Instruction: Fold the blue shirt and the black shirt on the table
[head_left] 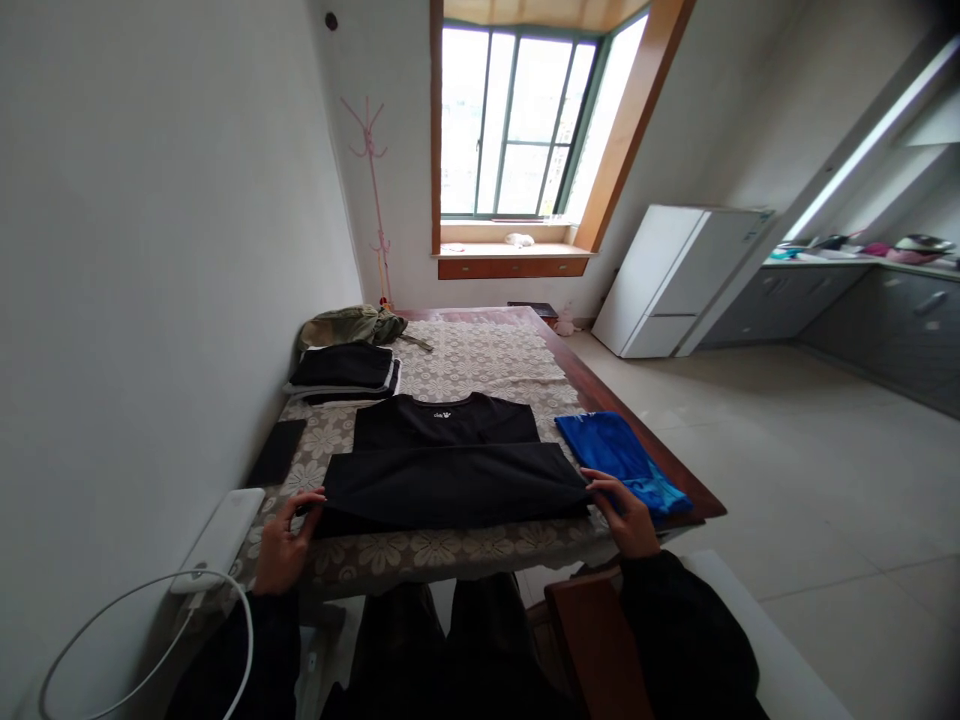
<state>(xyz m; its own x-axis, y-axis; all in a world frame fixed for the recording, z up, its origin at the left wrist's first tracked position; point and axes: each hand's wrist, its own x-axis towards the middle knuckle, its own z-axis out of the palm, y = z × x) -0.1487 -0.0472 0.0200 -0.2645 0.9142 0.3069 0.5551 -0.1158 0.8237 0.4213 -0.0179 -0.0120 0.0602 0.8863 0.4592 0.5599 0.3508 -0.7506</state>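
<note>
A black T-shirt [450, 485] lies across the near part of the table, its lower part folded up over the body. The neckline and a small white print remain visible at the far side. My left hand [289, 535] pinches the left end of the folded edge. At the opposite end, my right hand [622, 512] grips the fabric between thumb and fingers. Just beyond my right hand rests a folded blue garment [611, 450].
A lace cloth [480, 350] covers the table. Folded clothes [341, 368] and an olive bag [337, 328] sit by the left wall. Nearer are a dark flat object [277, 452] and a white power bank [221, 535] with a looped cable. A wooden chair [592, 640] stands at my right.
</note>
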